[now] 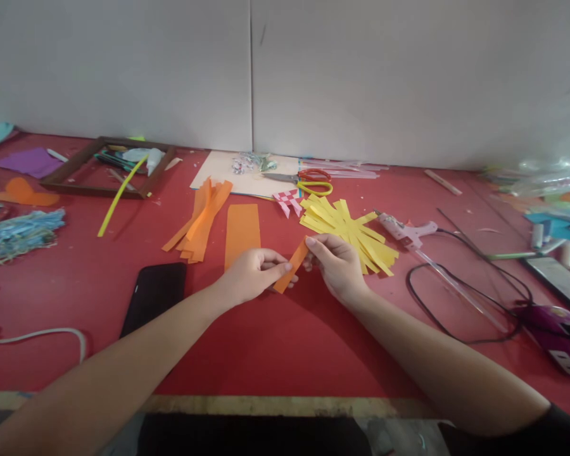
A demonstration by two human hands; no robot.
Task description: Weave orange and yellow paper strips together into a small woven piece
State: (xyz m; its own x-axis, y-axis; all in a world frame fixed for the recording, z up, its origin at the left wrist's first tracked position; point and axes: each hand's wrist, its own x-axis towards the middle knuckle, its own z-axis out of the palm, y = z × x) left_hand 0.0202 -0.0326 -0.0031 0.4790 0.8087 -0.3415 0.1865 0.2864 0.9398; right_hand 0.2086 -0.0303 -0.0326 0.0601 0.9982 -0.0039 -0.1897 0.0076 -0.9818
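Between my two hands, just above the red table (285, 354), is a short orange paper strip (293, 267). My left hand (254, 275) pinches its lower part, thumb on top. At the strip's upper end, my right hand (337, 263) grips it between thumb and fingers. Behind my left hand lies a wider orange paper piece (244, 225), partly covered by that hand. A loose pile of orange strips (202, 221) rests to its left. Beyond my right hand, yellow paper strips (349, 231) are spread in a crossed heap.
A black phone (154, 294) lies left of my hands. Scissors (308, 182) and a pink-white woven paper piece (288, 201) sit behind. On the right are a glue gun (406, 229), its looped cord and a purple power strip (553, 335). A wooden frame (109, 183) stands back left.
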